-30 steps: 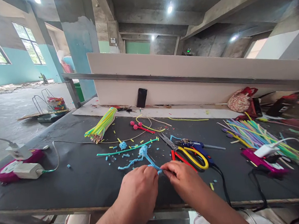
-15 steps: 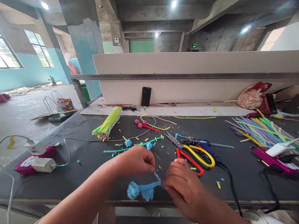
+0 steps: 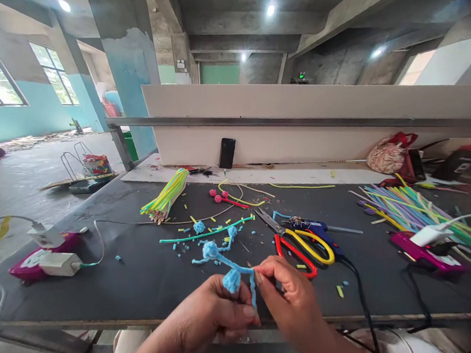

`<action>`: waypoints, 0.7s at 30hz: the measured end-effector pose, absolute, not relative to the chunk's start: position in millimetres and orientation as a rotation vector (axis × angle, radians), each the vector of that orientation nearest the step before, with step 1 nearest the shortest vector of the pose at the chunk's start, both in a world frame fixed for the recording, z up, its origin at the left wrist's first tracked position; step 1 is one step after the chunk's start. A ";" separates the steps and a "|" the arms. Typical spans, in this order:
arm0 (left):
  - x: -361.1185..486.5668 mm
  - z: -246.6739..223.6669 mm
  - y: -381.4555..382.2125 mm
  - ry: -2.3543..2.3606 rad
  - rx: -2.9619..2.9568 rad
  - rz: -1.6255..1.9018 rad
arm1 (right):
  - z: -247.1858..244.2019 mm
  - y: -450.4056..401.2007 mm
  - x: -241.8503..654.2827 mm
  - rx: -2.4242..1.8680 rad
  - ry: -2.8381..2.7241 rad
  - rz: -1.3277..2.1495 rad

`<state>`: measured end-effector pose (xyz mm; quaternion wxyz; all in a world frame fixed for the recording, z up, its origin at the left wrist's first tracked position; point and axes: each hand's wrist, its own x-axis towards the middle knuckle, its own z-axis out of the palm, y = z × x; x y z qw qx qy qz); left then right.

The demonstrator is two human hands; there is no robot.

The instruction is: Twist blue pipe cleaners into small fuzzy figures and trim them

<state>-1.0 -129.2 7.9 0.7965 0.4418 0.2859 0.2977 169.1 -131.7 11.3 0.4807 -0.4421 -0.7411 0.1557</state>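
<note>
Between my hands, above the table's front edge, is a blue pipe-cleaner piece (image 3: 233, 264) with fuzzy balls and a thin strand bent downward. My left hand (image 3: 224, 311) is closed, its fingertips pinching the lower end of that strand below one fuzzy ball. At the bend, my right hand (image 3: 287, 288) pinches the blue stem between thumb and forefinger. Scissors (image 3: 300, 244) with one red and one yellow handle lie partly open just beyond my right hand. A green pipe cleaner (image 3: 207, 233) and a small blue ball (image 3: 198, 227) rest farther back.
A yellow-green pipe-cleaner bundle (image 3: 167, 194) lies back left, and a multicoloured pile (image 3: 411, 212) at right. A blue glue gun (image 3: 324, 232) sits behind the scissors. Purple power strips (image 3: 43, 257) with cords flank the work area. A phone (image 3: 227, 153) leans on the back board.
My left hand has come down and toward me, onto the hanging strand. The blue piece has swung up, its ball end now farther from me. The view has shifted slightly.
</note>
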 end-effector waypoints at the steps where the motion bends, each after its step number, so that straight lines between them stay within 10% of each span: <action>1: -0.8 6.3 -130.5 0.618 0.979 0.640 | 11.2 -132.6 167.8 -1.131 -1.782 0.420; 10: 9.7 15.6 -126.0 1.071 1.148 1.154 | 4.1 -139.8 160.0 -1.257 -1.867 0.551; 21: 9.8 37.6 -96.8 1.066 1.692 0.800 | 24.5 -114.6 176.7 -1.036 -1.364 1.503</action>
